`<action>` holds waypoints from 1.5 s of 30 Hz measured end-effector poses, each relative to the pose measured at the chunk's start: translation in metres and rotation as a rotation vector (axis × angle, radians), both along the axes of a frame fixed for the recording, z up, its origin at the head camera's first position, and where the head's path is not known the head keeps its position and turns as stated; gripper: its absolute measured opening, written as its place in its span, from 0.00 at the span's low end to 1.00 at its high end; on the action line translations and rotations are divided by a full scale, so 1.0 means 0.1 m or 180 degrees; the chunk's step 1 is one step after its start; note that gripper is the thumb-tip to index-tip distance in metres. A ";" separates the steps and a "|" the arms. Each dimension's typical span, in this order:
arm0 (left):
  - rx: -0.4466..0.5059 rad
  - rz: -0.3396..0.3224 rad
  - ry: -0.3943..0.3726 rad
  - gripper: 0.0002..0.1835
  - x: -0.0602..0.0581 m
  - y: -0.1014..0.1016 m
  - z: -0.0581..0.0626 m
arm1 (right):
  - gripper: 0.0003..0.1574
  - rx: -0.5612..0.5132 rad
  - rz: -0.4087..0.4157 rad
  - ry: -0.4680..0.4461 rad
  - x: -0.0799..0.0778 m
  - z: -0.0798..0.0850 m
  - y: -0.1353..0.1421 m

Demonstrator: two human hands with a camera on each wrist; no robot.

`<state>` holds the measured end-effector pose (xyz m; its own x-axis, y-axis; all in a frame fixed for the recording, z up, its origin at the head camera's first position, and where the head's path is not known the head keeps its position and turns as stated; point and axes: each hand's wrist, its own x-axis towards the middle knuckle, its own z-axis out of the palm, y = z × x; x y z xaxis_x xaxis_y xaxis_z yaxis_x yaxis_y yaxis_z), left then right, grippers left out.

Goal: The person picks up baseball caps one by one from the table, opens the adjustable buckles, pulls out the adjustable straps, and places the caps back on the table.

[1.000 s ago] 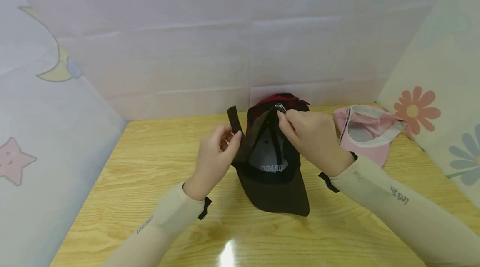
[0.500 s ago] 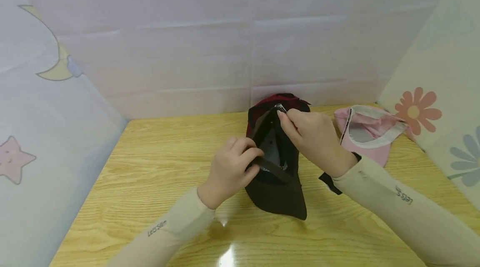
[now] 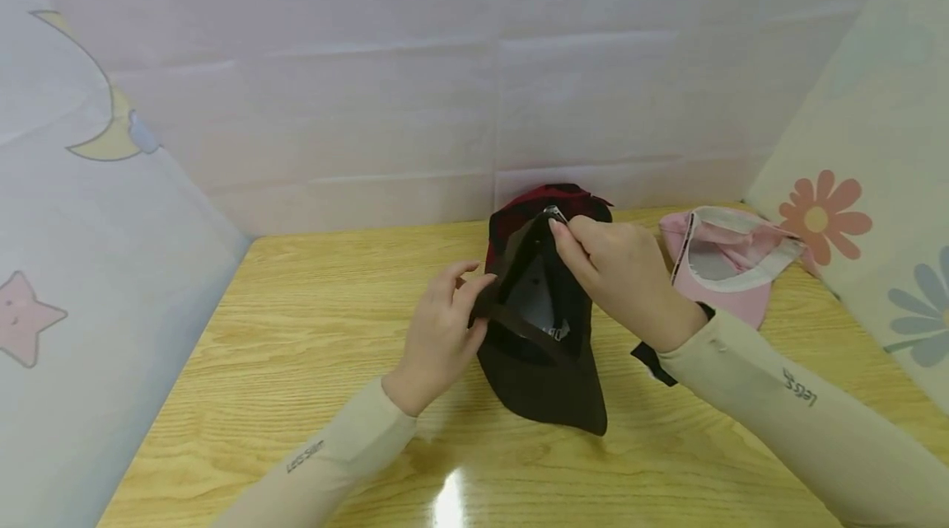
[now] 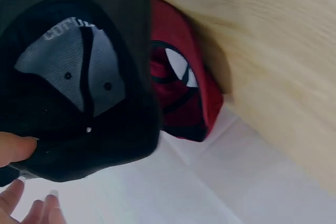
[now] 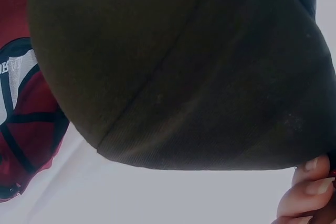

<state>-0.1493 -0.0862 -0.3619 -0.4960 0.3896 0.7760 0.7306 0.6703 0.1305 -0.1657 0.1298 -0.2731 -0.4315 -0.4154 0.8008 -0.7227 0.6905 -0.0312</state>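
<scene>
A dark baseball cap (image 3: 544,392) is held up with its hollow side showing and its brim towards me. My left hand (image 3: 441,330) pinches its back strap at the left; a dark band crosses the opening. My right hand (image 3: 619,273) grips the cap's back edge beside a small metal buckle (image 3: 553,213). In the left wrist view a thumb (image 4: 18,148) lies on the dark inner edge, with fingers below. The right wrist view shows the cap's outer side (image 5: 173,77) and fingertips (image 5: 312,182) at its lower right edge.
Behind the dark cap a red cap (image 3: 519,203) lies on the wooden table (image 3: 311,306), partly hidden. To the right a pink cap (image 3: 734,301) lies inside up. Pale printed walls (image 3: 356,133) stand at the back and both sides.
The strap end that stood up at the left has come down across the cap's opening. My left hand moved right over the cap, then slightly back left. The right hand stayed in place.
</scene>
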 end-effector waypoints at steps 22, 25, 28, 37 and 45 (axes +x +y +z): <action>0.0482 0.0130 -0.1122 0.19 0.02 -0.15 -0.20 | 0.34 0.0027 0.0021 0.0032 0.03 0.00 -0.01; 0.0561 0.0194 -0.1273 0.17 0.04 -0.14 -0.21 | 0.34 0.0021 0.0032 0.0045 0.02 0.00 -0.01; 0.0626 0.0289 -0.1526 0.15 0.05 -0.14 -0.21 | 0.34 0.0026 0.0063 0.0061 0.03 -0.01 0.00; 0.0971 0.0471 -0.2542 0.18 0.04 -0.16 -0.21 | 0.33 0.0041 0.0121 0.0118 0.03 -0.02 0.01; 0.1489 0.0254 -0.3209 0.17 -0.02 -0.20 -0.28 | 0.32 0.0042 0.0244 0.0184 0.03 -0.03 0.02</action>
